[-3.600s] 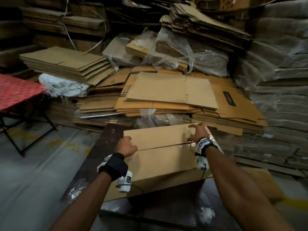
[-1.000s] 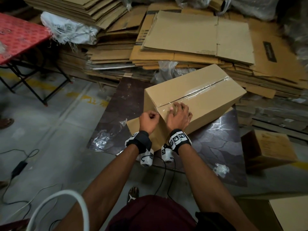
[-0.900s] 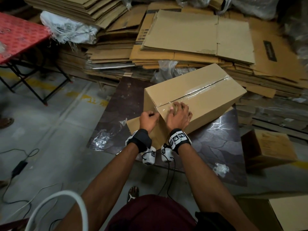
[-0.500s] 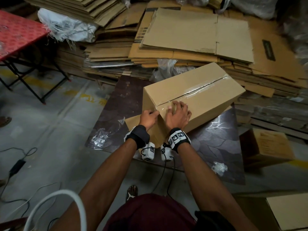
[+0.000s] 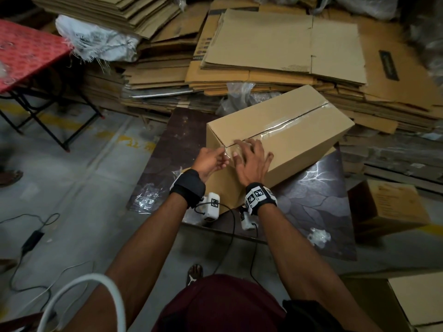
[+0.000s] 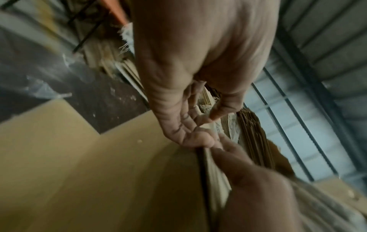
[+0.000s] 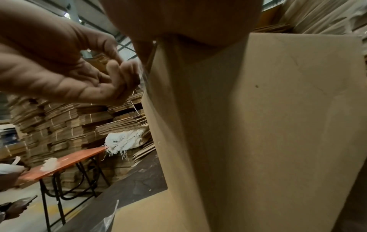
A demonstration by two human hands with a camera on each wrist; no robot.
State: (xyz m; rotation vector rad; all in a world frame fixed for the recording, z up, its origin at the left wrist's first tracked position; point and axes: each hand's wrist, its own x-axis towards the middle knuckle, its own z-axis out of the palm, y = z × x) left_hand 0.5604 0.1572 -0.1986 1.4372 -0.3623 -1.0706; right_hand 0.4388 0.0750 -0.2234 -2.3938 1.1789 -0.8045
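A closed brown cardboard box (image 5: 287,140) stands on a dark board (image 5: 323,212). Clear tape (image 5: 282,127) runs along its top seam. My right hand (image 5: 251,161) lies spread and flat on the near end of the lid, over the tape. My left hand (image 5: 213,160) is just left of it at the box's near top edge. In the right wrist view the left hand (image 7: 79,75) has fairly straight fingers whose tips touch a loose end of the tape (image 7: 142,76) beside the box (image 7: 258,125). The left wrist view shows the left hand's fingers (image 6: 190,125) on the box edge (image 6: 99,172).
Stacks of flattened cartons (image 5: 275,44) rise behind the box, with a white sack (image 5: 96,41) on them. A red folding table (image 5: 26,51) stands at the left. A small box (image 5: 388,207) sits on the right, cables (image 5: 31,240) on the floor. Another person's hand holds a phone (image 7: 17,205).
Since 3.6 s ago the box has been turned, so one end faces me. In the last second my left fist has opened and its fingers reached to the tape end; my right fingers spread wider.
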